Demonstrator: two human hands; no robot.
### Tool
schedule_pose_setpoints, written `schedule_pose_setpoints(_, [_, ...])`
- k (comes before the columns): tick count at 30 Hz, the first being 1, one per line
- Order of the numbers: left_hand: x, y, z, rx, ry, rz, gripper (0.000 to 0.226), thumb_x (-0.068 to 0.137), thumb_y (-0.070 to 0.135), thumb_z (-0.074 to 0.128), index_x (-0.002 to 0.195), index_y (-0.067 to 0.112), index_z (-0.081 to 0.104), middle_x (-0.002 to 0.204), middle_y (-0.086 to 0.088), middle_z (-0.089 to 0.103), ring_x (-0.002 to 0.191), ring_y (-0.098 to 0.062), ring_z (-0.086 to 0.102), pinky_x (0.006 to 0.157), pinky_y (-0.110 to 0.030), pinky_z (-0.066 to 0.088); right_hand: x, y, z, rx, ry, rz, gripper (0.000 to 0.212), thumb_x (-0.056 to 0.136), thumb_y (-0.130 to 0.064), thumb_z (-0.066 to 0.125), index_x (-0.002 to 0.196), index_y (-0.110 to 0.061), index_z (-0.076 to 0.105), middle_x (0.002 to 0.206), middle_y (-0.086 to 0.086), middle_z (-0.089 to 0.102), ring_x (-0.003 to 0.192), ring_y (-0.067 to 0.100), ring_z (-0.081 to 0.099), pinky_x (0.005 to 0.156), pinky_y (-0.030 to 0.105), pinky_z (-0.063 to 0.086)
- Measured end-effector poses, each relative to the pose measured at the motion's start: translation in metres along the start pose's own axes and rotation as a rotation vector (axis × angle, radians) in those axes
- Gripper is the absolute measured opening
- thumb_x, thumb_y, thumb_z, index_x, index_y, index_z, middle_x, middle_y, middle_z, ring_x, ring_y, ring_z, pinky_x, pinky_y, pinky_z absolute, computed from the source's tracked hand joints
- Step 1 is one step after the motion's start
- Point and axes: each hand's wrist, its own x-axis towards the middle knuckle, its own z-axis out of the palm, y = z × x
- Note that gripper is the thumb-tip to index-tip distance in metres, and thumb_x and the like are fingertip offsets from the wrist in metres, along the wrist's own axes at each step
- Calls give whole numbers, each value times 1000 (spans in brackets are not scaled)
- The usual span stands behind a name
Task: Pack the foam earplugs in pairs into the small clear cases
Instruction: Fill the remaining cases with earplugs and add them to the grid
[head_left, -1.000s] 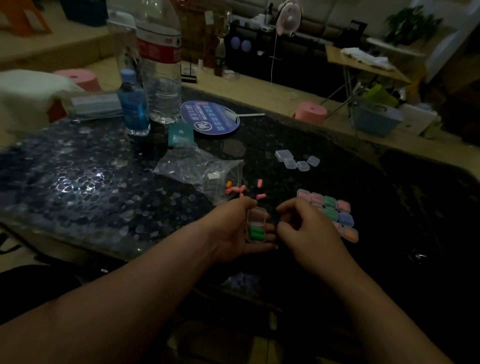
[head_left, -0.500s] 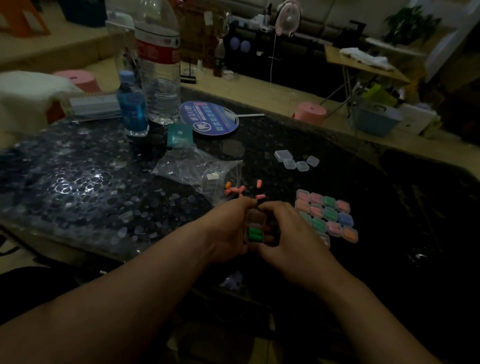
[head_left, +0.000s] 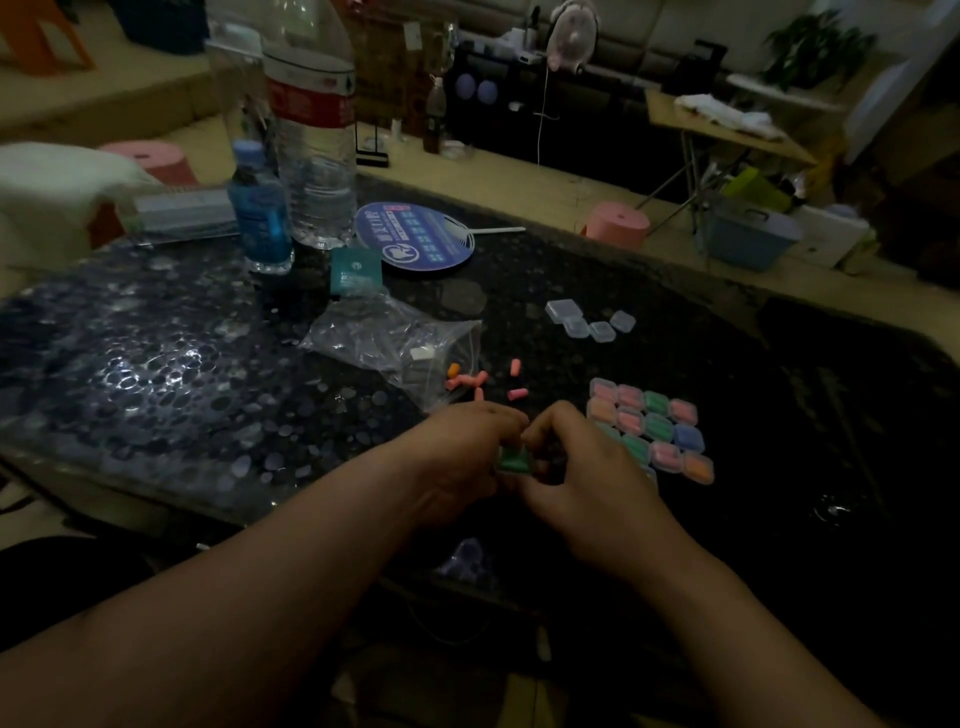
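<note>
Together, left hand (head_left: 457, 460) and right hand (head_left: 584, 480) pinch the clear case (head_left: 514, 461), broad face upward.

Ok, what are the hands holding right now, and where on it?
Both the left hand and right hand pinch a green-filled case by its edges.

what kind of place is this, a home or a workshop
Probably a home living room rather than a workshop: a sofa along the back, a potted plant and a dark table with drink bottles.
</note>
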Motion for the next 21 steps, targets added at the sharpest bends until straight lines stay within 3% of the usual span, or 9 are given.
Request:
schedule_pose_setpoints(3, [-4, -2, -1, 40, -16, -42, 35, 100, 10, 49, 131, -1, 62, 131, -24, 65, 107, -30, 66, 87, -42, 58, 1, -1, -7, 19, 39, 19, 30, 90, -38, 80, 102, -39, 53, 96, -15, 64, 85, 1, 63, 72, 34, 56])
schedule_pose_setpoints(5, [-4, -3, -1, 39, -29, -46, 32, 103, 14, 49, 129, 5, 65, 127, -21, 68, 102, -26, 66, 80, -37, 61, 1, 1, -9, 54, 8, 41, 43, 90, -39, 82, 120, -44, 53, 107, -22, 64, 97, -7, 62, 78, 19, 55])
schedule_pose_setpoints(7, [-5, -3, -1, 29, -21, -43, 27, 105, 14, 47, 122, 9, 68, 114, -17, 75, 92, -22, 70, 74, -34, 61, 2, 4, -8, 98, -50, 77, 59, 89, -43, 82, 137, -47, 48, 118, -26, 61, 103, -13, 60, 79, 9, 50])
schedule_pose_setpoints(9, [-4, -4, -1, 29, -2, -27, 25, 106, 11, 45, 116, 7, 68, 97, -12, 76, 77, -18, 71, 69, -33, 61, 3, 6, -5, 61, -49, 65, 52, 89, -45, 79, 136, -44, 56, 121, -24, 60, 104, -12, 59, 82, 10, 47])
schedule_pose_setpoints(12, [-2, -7, 0, 49, 12, -10, 23, 106, 8, 46, 113, 4, 68, 93, -11, 74, 77, -18, 68, 69, -34, 60, 4, 7, -1, -4, -41, 48, 33, 91, -39, 73, 124, -40, 66, 115, -19, 59, 101, -7, 58, 84, 22, 50])
schedule_pose_setpoints(17, [-5, -7, 3, 78, 27, 27, 22, 106, 9, 49, 111, 11, 71, 96, -11, 77, 80, -17, 72, 73, -34, 60, 2, 7, 0, 38, -7, 77, 31, 91, -39, 74, 121, -41, 64, 112, -19, 59, 99, -5, 60, 85, 26, 55])
schedule_pose_setpoints(21, [-2, -6, 6, 56, 63, 71, 23, 105, 10, 50, 113, 4, 71, 114, -23, 73, 106, -34, 72, 97, -46, 56, -3, 4, -1, 38, 111, 111, 25, 90, -39, 77, 108, -39, 59, 104, -15, 60, 92, -1, 60, 78, 30, 56])
